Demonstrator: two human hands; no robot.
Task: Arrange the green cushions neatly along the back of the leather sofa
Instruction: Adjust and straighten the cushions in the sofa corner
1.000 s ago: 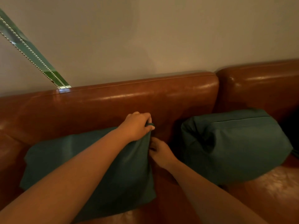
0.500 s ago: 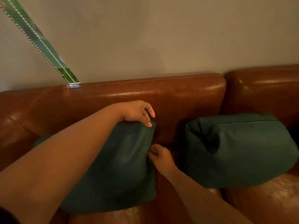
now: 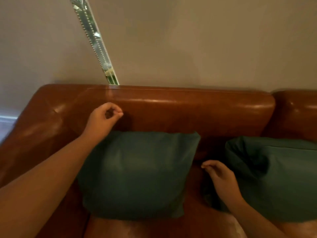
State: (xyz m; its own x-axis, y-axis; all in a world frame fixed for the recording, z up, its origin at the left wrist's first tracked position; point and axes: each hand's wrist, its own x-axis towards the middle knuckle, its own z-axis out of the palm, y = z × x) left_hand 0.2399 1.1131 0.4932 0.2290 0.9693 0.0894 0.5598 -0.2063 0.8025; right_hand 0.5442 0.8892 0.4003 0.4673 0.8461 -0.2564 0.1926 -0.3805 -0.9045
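A green cushion (image 3: 139,174) stands upright against the back of the brown leather sofa (image 3: 188,110). My left hand (image 3: 103,119) hovers above the cushion's top left corner, in front of the backrest, with its fingers curled to the thumb and nothing in it. My right hand (image 3: 221,177) is over the seat in the gap between the cushions, fingers relaxed and empty, apart from the left cushion's edge. A second green cushion (image 3: 277,177) leans on the backrest at the right, creased and dented on its left side, partly cut off by the frame.
A plain beige wall (image 3: 188,40) rises behind the sofa. A narrow mirrored strip with beaded edges (image 3: 96,42) runs up the wall from the backrest. The sofa's left arm (image 3: 34,131) curves round at the left. A second backrest section (image 3: 298,114) begins at the right.
My left hand has let go of the left cushion's top corner and lifted off it. My right hand has come away from its right edge. The view has swung left.
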